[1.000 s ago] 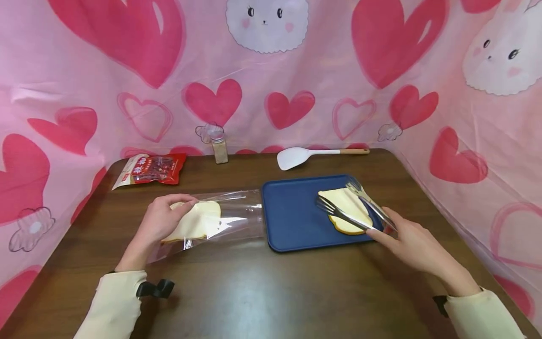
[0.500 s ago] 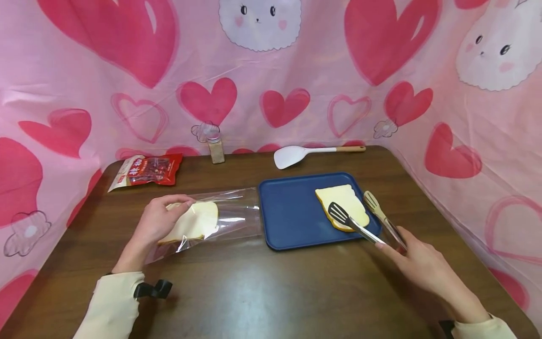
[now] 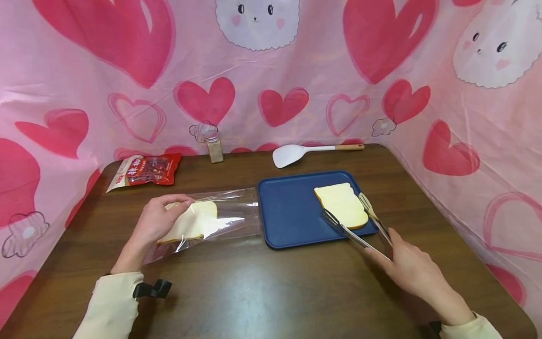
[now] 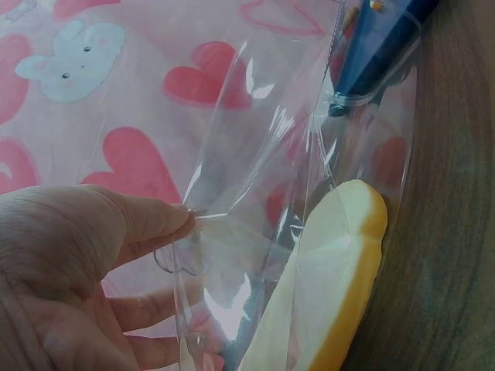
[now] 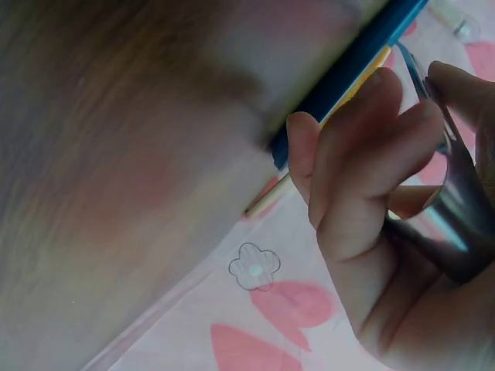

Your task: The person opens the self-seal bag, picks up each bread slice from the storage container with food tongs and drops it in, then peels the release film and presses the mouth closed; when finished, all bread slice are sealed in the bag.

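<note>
My left hand (image 3: 158, 221) pinches the upper film of a clear plastic bag (image 3: 239, 212) between thumb and forefinger, as the left wrist view shows. Inside that bag lies a bread slice (image 3: 196, 220), partly behind the hand in the head view. With its fingers curled round them, my right hand (image 3: 412, 268) holds metal tongs (image 5: 464, 224). Their slotted tips stand spread apart, one on each side of a second bread slice (image 3: 340, 205). This slice lies flat on the right part of a blue tray (image 3: 288, 212); whether the tips touch it, I cannot tell.
A red and white packet (image 3: 148, 170) lies at the back left of the brown table (image 3: 237, 292). Beside it a small seasoning jar (image 3: 214, 148) stands upright. A white spatula (image 3: 292, 154) with a wooden handle lies behind the tray. Pink heart-patterned cloth (image 3: 254, 70) hangs behind the table.
The tongs first lay over the slice, then drew back toward the right, and now their tips straddle its near and right edges. My left hand keeps its pinch on the bag.
</note>
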Motion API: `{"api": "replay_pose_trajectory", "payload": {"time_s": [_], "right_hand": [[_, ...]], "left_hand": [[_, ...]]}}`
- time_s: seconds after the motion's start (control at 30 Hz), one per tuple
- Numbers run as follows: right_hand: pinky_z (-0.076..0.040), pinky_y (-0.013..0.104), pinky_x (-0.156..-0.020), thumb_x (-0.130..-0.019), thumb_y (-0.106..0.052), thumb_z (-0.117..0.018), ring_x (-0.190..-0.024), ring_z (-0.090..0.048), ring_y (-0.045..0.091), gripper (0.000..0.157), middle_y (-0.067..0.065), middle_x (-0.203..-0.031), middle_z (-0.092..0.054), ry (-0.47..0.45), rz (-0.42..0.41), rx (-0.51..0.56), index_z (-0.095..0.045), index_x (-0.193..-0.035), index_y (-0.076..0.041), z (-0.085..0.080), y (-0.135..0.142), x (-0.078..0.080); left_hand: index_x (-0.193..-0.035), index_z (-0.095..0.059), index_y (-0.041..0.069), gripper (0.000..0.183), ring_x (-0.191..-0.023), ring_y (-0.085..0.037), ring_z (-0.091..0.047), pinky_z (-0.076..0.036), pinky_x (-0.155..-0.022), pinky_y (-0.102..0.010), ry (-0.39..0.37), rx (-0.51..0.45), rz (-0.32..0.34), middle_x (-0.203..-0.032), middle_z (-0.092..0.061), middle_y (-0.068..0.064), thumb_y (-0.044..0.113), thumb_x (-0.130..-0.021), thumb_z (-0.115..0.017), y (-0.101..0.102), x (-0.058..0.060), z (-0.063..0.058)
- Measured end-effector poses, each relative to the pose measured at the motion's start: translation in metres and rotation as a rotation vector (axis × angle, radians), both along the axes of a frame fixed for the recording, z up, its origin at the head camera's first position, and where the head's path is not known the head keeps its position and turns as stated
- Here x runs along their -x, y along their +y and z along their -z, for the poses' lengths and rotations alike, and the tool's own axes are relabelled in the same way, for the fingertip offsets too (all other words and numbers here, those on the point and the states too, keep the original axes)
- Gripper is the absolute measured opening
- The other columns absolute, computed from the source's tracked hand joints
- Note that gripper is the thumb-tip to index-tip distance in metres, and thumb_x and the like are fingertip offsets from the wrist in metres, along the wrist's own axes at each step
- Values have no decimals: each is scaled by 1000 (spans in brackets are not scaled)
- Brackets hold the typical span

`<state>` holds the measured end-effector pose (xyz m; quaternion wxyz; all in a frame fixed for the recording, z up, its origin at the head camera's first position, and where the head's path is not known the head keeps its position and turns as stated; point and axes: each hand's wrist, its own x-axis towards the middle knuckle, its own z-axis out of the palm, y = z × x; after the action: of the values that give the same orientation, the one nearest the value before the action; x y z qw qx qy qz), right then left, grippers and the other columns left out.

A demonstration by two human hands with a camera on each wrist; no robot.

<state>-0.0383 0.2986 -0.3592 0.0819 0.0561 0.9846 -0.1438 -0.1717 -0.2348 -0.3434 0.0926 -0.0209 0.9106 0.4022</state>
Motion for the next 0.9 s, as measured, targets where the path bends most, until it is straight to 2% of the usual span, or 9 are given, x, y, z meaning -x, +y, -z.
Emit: {"api": "replay_pose_trajectory", "payload": {"time_s": [0.1,0.27,0.47,0.73,0.9], "right_hand": [[-56,67,-75,-98,-70,-58,-94,-70,49,98,36,-112,-67,7,-5,-5,-39,-145,14,1,-3,-1],[-56,60,-68,-98,-69,-59,-85,-70,40,89,24,-96,-69,14,-6,-2,-44,-138,10,2,-4,-2],[-51,49,-62,-98,-63,-64,-75,-63,29,77,9,-82,-61,50,-21,15,-48,-134,3,6,-4,-3],[-53,52,-62,-99,-50,-70,-74,-66,30,71,13,-84,-67,156,-73,18,-50,-135,8,11,-2,-6],[-52,50,-61,-100,-46,-71,-70,-64,28,66,10,-80,-65,188,-97,20,-51,-132,8,13,-2,-8]], "left_hand": [[-138,-70,10,46,-144,-51,-42,-37,-108,-70,12,14,6,-152,-57,-25,42,-109,-54,0,0,0],[-138,-70,9,46,-144,-50,-43,-38,-108,-69,14,18,7,-152,-57,-26,42,-109,-55,1,0,0],[-139,-69,11,47,-143,-51,-41,-38,-107,-69,2,15,9,-153,-55,-26,44,-109,-53,0,0,0],[-137,-70,9,45,-143,-50,-43,-37,-108,-70,23,24,23,-151,-57,-27,41,-109,-54,1,-1,-1],[-138,-69,10,46,-145,-51,-40,-36,-108,-72,-1,11,22,-154,-54,-27,42,-109,-53,1,-1,-1]]}}
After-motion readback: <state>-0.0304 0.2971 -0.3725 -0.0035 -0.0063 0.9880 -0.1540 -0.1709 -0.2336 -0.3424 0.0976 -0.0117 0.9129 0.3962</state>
